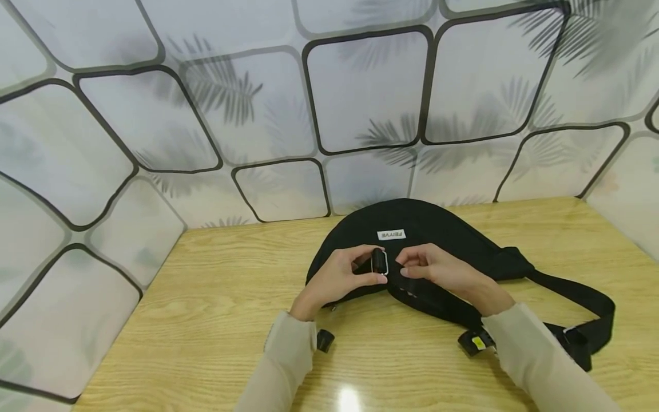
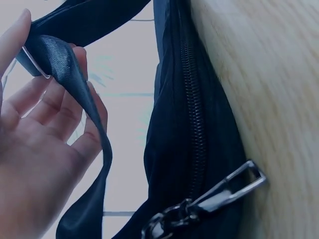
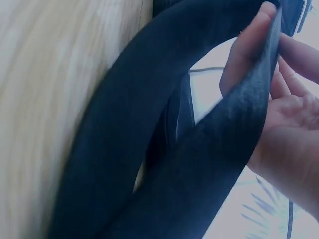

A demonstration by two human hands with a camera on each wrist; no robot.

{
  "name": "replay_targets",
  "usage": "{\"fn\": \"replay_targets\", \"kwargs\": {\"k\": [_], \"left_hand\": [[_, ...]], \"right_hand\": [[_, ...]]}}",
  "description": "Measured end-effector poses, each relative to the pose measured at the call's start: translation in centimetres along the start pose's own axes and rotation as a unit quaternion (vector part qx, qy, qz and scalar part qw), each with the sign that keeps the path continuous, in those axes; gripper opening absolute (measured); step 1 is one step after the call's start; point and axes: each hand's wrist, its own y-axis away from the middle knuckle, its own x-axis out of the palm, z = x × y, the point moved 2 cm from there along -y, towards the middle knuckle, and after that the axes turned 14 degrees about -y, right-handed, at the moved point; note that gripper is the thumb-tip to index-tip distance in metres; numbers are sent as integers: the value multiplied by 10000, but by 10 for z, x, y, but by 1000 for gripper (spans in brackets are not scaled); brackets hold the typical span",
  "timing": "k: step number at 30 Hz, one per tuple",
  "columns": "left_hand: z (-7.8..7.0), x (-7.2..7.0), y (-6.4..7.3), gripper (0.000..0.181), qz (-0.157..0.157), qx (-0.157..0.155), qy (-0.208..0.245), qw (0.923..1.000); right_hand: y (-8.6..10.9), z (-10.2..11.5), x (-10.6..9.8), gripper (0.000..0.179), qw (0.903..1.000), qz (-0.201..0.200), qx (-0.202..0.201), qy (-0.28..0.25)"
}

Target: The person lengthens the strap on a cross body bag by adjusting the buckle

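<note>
A black sling bag (image 1: 350, 229) with a white label lies on the table at the back. Over its front, my left hand (image 1: 334, 277) holds a rectangular metal strap slider (image 1: 385, 264) between thumb and fingers, with black webbing looped through it. In the left wrist view, the webbing strap (image 2: 62, 62) folds over the slider's wire and hangs down past the fingers. Just right of the slider, my right hand (image 1: 445, 272) pinches the strap (image 3: 239, 109) between thumb and fingertips, as the right wrist view shows. The bag's zipper (image 2: 194, 109) and its metal pull (image 2: 232, 189) face the left wrist camera.
A black buckle part (image 1: 324, 340) lies beside the left sleeve. Near the right sleeve lies another black buckle with a yellow-green tag (image 1: 479, 343). A further strap loop (image 1: 582, 294) spreads over the wooden table (image 1: 231, 309) at right. Patterned cloth walls (image 1: 370, 91) stand behind and at both sides.
</note>
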Motion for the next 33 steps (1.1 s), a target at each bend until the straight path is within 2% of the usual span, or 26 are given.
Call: {"fn": "replay_targets", "kwargs": {"k": [6, 10, 14, 18, 20, 26, 30, 33], "left_hand": [[-3, 6, -2, 31, 297, 231, 90, 9993], [-5, 6, -3, 26, 286, 347, 38, 9990], [-4, 5, -3, 34, 246, 369, 59, 9990], [-3, 2, -2, 44, 167, 170, 46, 9997], [-3, 1, -1, 46, 135, 82, 55, 9999], [-4, 2, -1, 40, 204, 63, 33, 9998], [-4, 6, -2, 29, 263, 116, -38, 9996], [-5, 8, -3, 27, 278, 175, -90, 9994]], "right_hand": [[-1, 5, 10, 9, 9997, -138, -146, -146], [-1, 8, 12, 9, 9996, -122, -196, -177], [1, 8, 6, 14, 10000, 47, 38, 30], [3, 7, -3, 15, 9983, 122, 367, 435], [4, 7, -5, 14, 9976, 130, 401, 543], [0, 7, 0, 11, 9992, 83, 4, 379], [-1, 8, 6, 9, 9992, -209, -280, 170], [-1, 8, 9, 8, 9988, -381, -318, 41]]}}
